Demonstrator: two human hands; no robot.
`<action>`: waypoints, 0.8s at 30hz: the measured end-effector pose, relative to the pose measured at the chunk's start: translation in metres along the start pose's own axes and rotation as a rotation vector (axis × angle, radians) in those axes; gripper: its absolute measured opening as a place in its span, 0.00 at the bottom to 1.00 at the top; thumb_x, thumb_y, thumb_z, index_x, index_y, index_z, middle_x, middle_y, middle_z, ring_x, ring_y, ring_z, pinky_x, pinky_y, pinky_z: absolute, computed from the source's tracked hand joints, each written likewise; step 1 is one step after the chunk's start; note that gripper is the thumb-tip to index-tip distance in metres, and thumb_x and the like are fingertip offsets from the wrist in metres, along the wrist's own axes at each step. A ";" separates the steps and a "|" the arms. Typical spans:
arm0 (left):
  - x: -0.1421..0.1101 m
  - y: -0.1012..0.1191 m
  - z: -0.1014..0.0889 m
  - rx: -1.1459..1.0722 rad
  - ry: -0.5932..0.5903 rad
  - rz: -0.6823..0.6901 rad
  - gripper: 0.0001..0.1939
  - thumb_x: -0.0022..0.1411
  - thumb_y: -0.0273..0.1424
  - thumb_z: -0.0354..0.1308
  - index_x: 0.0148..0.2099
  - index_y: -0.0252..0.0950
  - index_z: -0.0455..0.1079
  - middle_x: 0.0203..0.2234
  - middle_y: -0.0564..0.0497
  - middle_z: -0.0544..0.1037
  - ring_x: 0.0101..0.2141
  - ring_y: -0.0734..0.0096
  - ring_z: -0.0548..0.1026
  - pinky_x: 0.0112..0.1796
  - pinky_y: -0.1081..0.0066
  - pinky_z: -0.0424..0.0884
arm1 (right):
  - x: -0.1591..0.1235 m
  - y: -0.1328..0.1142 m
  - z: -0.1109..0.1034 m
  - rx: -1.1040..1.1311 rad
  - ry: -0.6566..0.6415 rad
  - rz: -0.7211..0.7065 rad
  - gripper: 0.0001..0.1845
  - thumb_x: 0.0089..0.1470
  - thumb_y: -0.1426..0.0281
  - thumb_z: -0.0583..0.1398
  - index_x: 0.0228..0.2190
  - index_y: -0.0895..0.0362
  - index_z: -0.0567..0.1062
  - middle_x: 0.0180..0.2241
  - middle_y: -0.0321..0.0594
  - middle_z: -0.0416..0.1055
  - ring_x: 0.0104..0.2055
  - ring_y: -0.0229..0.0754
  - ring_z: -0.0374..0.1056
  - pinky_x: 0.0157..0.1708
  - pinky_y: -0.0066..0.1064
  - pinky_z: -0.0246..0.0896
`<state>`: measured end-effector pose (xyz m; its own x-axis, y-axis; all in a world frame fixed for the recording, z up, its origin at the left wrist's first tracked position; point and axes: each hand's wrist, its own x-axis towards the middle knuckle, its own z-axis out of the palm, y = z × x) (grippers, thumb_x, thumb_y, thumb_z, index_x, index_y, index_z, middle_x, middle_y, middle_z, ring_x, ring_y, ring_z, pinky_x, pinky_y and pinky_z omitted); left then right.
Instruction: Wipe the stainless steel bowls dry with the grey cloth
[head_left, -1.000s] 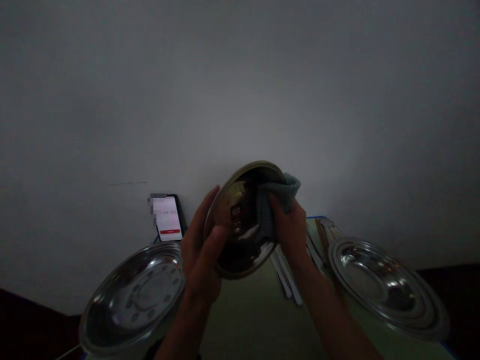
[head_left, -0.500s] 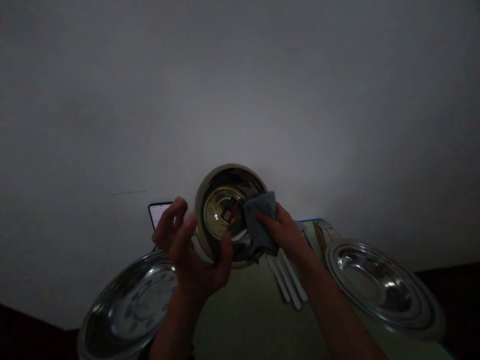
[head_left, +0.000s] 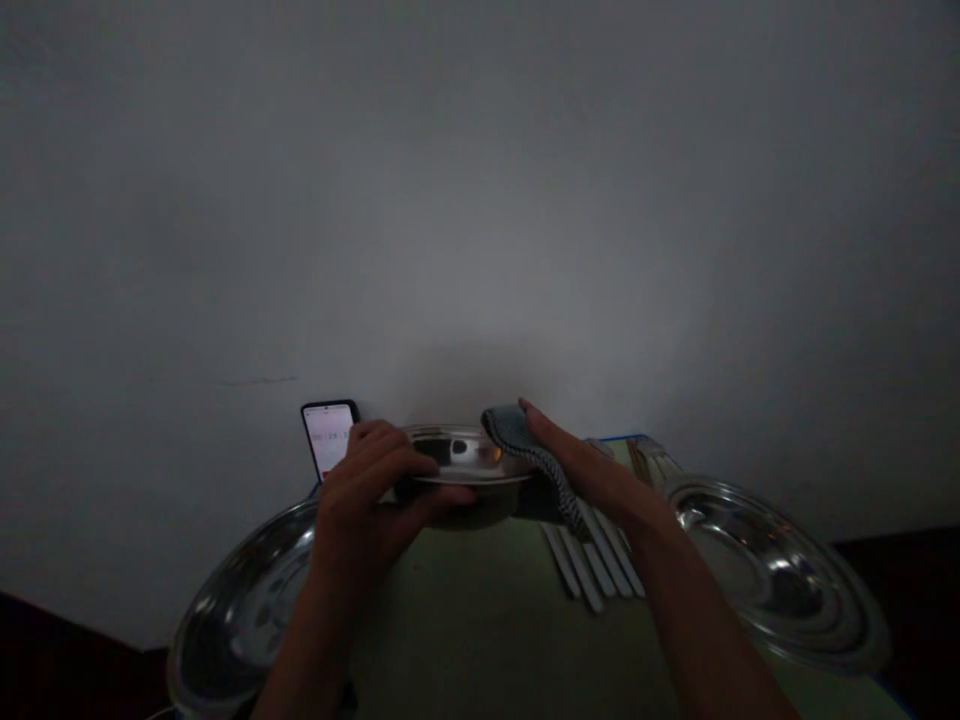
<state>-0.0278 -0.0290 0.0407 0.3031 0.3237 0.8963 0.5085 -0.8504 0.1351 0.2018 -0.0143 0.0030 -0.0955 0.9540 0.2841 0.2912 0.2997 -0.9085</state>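
A shiny metal bowl [head_left: 465, 460] is held up over the table's middle, tipped so that its rim shows nearly edge-on. My left hand [head_left: 367, 485] grips its left side, with the thumb along the near rim and the fingers over the top. At the bowl's right side, my right hand [head_left: 592, 475] holds a folded grey-blue cloth [head_left: 525, 440] against the rim. Part of the cloth hangs down toward the table. The fingers of my right hand are mostly hidden behind the cloth.
A large metal basin [head_left: 217, 620] stands at the left, and stacked metal dishes [head_left: 795, 600] lie at the right. Several pale-handled utensils [head_left: 592, 570] lie right of centre on the green tabletop [head_left: 480, 620]. A lit phone [head_left: 331, 425] leans against the wall [head_left: 480, 220].
The bowl has tipped from showing its inside to nearly edge-on. My left hand, free and spread before, has closed on its rim. The cloth has shifted with my right hand.
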 end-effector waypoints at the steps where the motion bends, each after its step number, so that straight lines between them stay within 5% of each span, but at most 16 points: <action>1: -0.001 0.000 -0.001 0.016 0.037 -0.028 0.12 0.51 0.37 0.67 0.24 0.39 0.69 0.17 0.56 0.71 0.22 0.72 0.68 0.30 0.67 0.66 | -0.001 -0.003 0.003 0.009 -0.058 0.042 0.37 0.54 0.41 0.49 0.56 0.49 0.67 0.62 0.42 0.60 0.66 0.51 0.50 0.64 0.51 0.43; 4: -0.004 0.002 -0.001 0.016 0.136 -0.171 0.11 0.52 0.36 0.66 0.24 0.40 0.69 0.17 0.57 0.68 0.22 0.72 0.66 0.26 0.70 0.63 | -0.001 -0.012 0.016 0.002 -0.021 -0.078 0.34 0.55 0.41 0.47 0.51 0.48 0.70 0.59 0.43 0.63 0.66 0.51 0.50 0.63 0.49 0.45; 8: -0.006 0.004 0.004 0.029 0.250 -0.493 0.10 0.52 0.33 0.62 0.22 0.39 0.67 0.17 0.59 0.66 0.20 0.75 0.64 0.23 0.73 0.60 | -0.005 -0.025 0.035 -0.028 0.173 -0.304 0.27 0.63 0.50 0.39 0.35 0.53 0.69 0.37 0.43 0.71 0.43 0.44 0.66 0.46 0.41 0.62; 13: -0.004 0.009 0.013 -0.033 0.141 -0.650 0.10 0.52 0.33 0.62 0.21 0.39 0.68 0.15 0.59 0.66 0.20 0.76 0.63 0.23 0.73 0.59 | -0.013 -0.039 0.045 -0.277 0.182 -0.503 0.16 0.63 0.57 0.49 0.31 0.54 0.66 0.29 0.37 0.67 0.33 0.39 0.63 0.36 0.33 0.58; 19: -0.004 0.013 0.013 -0.230 0.096 -0.674 0.13 0.52 0.34 0.62 0.19 0.38 0.68 0.15 0.58 0.66 0.20 0.77 0.62 0.23 0.74 0.58 | -0.015 -0.042 0.028 -0.317 0.044 -0.507 0.17 0.62 0.56 0.51 0.30 0.54 0.70 0.27 0.34 0.69 0.29 0.36 0.64 0.32 0.30 0.55; 24: -0.007 0.002 0.020 -0.506 0.405 -1.038 0.18 0.48 0.45 0.65 0.20 0.37 0.68 0.15 0.58 0.67 0.19 0.77 0.63 0.21 0.75 0.59 | -0.005 -0.022 0.017 0.003 0.078 -0.378 0.19 0.59 0.54 0.53 0.27 0.54 0.69 0.22 0.30 0.63 0.25 0.34 0.58 0.25 0.26 0.53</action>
<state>-0.0128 -0.0244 0.0258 -0.3787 0.8685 0.3199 -0.0385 -0.3601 0.9321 0.1796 -0.0251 0.0161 -0.1234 0.7735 0.6216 0.2465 0.6307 -0.7359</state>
